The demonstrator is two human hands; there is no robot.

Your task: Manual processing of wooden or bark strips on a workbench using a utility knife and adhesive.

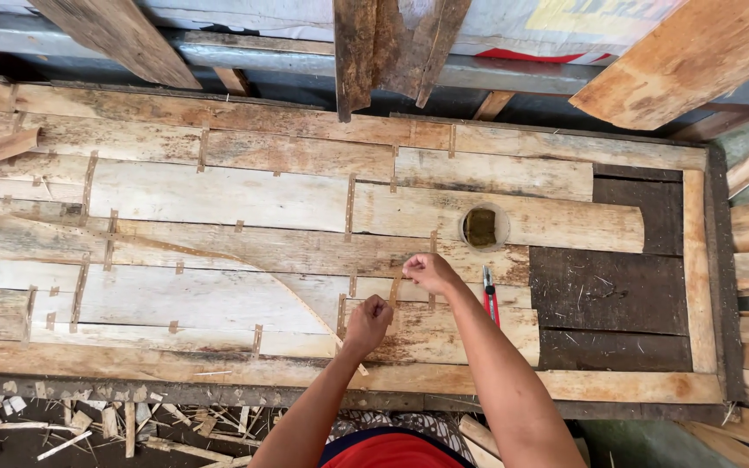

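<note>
Two hands on the veneer sheets (218, 195) covering the worktop (704, 260). Left hand (367, 322) fisted, pinching the lower end of a thin tape strip (394, 290); right hand (429, 272) pinches its upper end. Red-handled cutter (489, 297) lies just right; round hole (483, 227) above it.

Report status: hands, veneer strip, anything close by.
Left hand and right hand both pinch a thin strip on the veneer sheets. Red-handled knife lies just right.
</note>
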